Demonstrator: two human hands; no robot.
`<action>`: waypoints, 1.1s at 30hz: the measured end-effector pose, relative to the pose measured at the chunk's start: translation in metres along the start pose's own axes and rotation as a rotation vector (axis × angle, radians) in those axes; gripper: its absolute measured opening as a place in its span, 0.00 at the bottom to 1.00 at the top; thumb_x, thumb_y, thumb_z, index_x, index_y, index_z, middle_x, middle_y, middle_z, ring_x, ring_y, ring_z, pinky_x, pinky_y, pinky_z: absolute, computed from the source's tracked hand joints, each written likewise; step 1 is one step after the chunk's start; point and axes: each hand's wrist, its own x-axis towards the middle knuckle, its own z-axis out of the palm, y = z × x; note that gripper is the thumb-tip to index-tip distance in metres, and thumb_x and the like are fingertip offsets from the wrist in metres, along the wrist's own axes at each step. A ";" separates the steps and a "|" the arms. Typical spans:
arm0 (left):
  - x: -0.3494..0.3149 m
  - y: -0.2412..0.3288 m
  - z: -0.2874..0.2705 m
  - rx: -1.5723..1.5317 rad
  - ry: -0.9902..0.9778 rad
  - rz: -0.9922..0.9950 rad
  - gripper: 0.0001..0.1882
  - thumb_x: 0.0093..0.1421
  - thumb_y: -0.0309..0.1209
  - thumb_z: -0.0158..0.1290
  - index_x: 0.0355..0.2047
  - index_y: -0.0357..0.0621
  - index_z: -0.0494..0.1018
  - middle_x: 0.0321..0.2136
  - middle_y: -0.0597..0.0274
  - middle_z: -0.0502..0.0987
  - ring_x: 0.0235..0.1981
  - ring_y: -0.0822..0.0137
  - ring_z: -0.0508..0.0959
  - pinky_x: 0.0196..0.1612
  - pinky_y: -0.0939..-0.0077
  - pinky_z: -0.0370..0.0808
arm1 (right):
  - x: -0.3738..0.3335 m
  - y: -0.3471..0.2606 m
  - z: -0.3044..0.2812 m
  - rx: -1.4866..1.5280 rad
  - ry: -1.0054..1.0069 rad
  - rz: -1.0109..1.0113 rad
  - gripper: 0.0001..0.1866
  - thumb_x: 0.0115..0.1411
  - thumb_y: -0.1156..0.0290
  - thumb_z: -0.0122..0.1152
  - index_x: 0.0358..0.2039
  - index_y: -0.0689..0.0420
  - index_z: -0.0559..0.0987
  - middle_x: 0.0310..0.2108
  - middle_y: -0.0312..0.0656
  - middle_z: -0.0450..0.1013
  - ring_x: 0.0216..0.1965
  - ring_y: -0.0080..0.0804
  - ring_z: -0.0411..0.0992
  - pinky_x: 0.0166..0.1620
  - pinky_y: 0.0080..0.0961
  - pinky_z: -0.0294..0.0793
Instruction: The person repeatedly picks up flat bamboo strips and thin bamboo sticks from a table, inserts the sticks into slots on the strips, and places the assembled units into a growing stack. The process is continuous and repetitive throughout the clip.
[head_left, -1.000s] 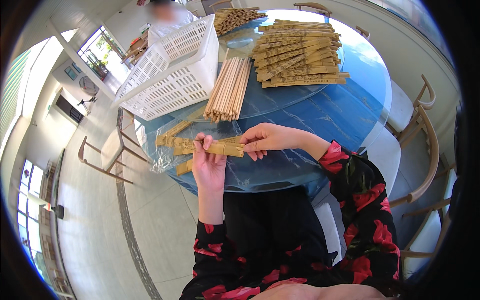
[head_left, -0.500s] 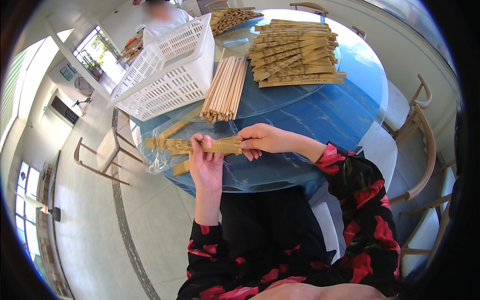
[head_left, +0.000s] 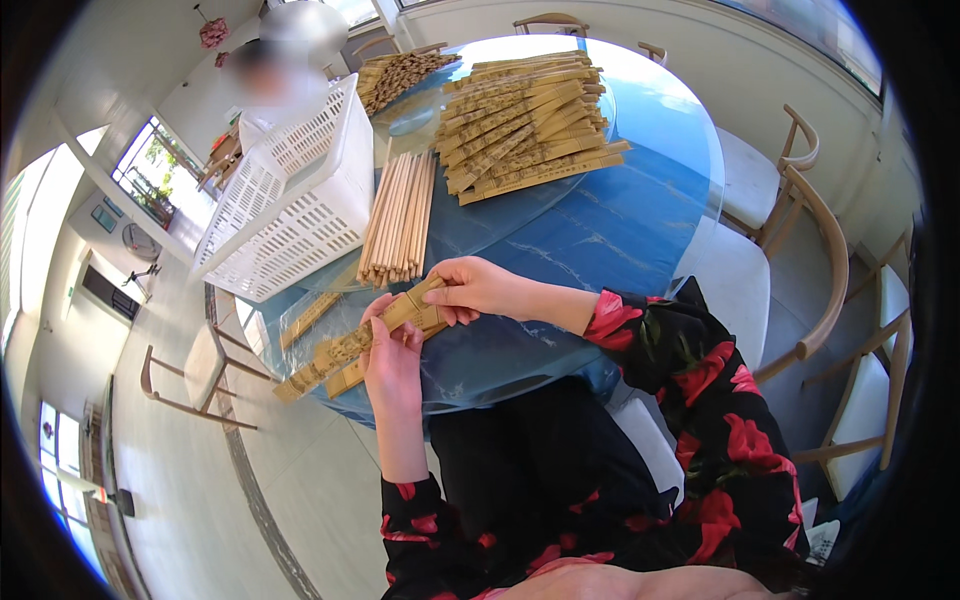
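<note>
Tan paper, and it's right at the centre of the action: a long, flat, tan paper strip with dark printing [head_left: 345, 348] slants above the near edge of the blue marbled, glass-topped worktop [head_left: 570, 265], lower end out to the left. The left hand [head_left: 393, 365] has thumb and fingers closed around it partway along, while the right hand [head_left: 468, 290] pinches the upper end, the two just beside each other. This looks like the fine work at the strip's end, perhaps opening or straightening it; whether it is a hollow sleeve, I can't tell. The next move seems to call for a steady left hold and a light touch from the right fingertips, since thin paper could crease. Near the hands wait a loose tan strip [head_left: 312, 319] and, farther in, a bundle of pale, slender wooden sticks [head_left: 395, 220], untouched, between the white slotted plastic basket [head_left: 300, 235] and the big stack of tan printed strips [head_left: 530, 125]. And the change from half a second ago: the strip lay nearly level then, now it tilts, right end up, both hands still on it, and the whole view has swung too.
</note>
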 end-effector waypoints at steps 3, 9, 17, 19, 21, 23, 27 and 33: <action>0.000 -0.002 0.001 0.001 -0.039 -0.028 0.22 0.74 0.43 0.44 0.61 0.45 0.64 0.47 0.64 0.74 0.38 0.74 0.69 0.42 0.78 0.68 | 0.002 -0.001 -0.014 0.130 0.084 -0.082 0.13 0.73 0.61 0.51 0.38 0.57 0.76 0.22 0.31 0.72 0.22 0.13 0.66 0.26 0.13 0.63; 0.001 -0.003 -0.005 -0.043 -0.033 -0.004 0.21 0.74 0.42 0.45 0.56 0.38 0.70 0.40 0.62 0.75 0.37 0.72 0.70 0.42 0.76 0.70 | -0.004 -0.025 -0.059 0.475 0.556 -0.376 0.14 0.73 0.59 0.50 0.35 0.55 0.73 0.24 0.33 0.74 0.23 0.16 0.68 0.27 0.14 0.67; 0.001 -0.002 -0.007 0.027 -0.095 -0.007 0.18 0.74 0.38 0.44 0.49 0.35 0.74 0.37 0.62 0.77 0.33 0.76 0.71 0.42 0.80 0.69 | 0.015 -0.044 -0.204 0.416 1.181 -0.498 0.11 0.73 0.64 0.47 0.39 0.58 0.71 0.25 0.41 0.76 0.19 0.21 0.68 0.24 0.18 0.69; 0.003 -0.007 0.000 0.005 -0.109 -0.022 0.17 0.74 0.37 0.44 0.49 0.35 0.75 0.36 0.62 0.77 0.33 0.76 0.71 0.41 0.80 0.70 | 0.008 -0.067 -0.237 0.397 1.245 -0.486 0.12 0.73 0.63 0.47 0.43 0.60 0.71 0.28 0.44 0.77 0.20 0.22 0.68 0.24 0.18 0.69; 0.006 -0.012 0.005 -0.006 -0.126 -0.034 0.17 0.74 0.37 0.44 0.48 0.35 0.74 0.36 0.63 0.76 0.33 0.75 0.71 0.41 0.80 0.70 | 0.000 -0.089 -0.258 0.433 1.251 -0.500 0.15 0.73 0.62 0.48 0.48 0.63 0.71 0.32 0.47 0.79 0.23 0.22 0.69 0.24 0.17 0.68; -0.001 -0.001 -0.006 0.050 -0.071 -0.011 0.17 0.74 0.37 0.44 0.48 0.35 0.74 0.35 0.63 0.75 0.33 0.73 0.71 0.41 0.79 0.70 | 0.033 -0.075 -0.260 0.508 1.246 -0.375 0.17 0.73 0.64 0.48 0.53 0.64 0.70 0.35 0.49 0.80 0.24 0.22 0.70 0.24 0.18 0.68; 0.002 -0.006 0.002 0.007 -0.127 -0.008 0.15 0.74 0.34 0.45 0.47 0.35 0.75 0.36 0.63 0.76 0.33 0.76 0.71 0.41 0.81 0.69 | 0.022 -0.042 -0.225 0.104 1.198 -0.348 0.15 0.70 0.68 0.49 0.53 0.64 0.71 0.34 0.44 0.79 0.27 0.21 0.73 0.28 0.19 0.69; -0.006 0.002 0.001 0.193 -0.142 -0.015 0.07 0.69 0.27 0.52 0.43 0.36 0.75 0.36 0.64 0.76 0.34 0.77 0.72 0.39 0.85 0.69 | 0.045 -0.001 -0.055 -0.540 0.744 -0.454 0.07 0.66 0.71 0.57 0.41 0.58 0.77 0.25 0.38 0.75 0.26 0.27 0.73 0.30 0.25 0.70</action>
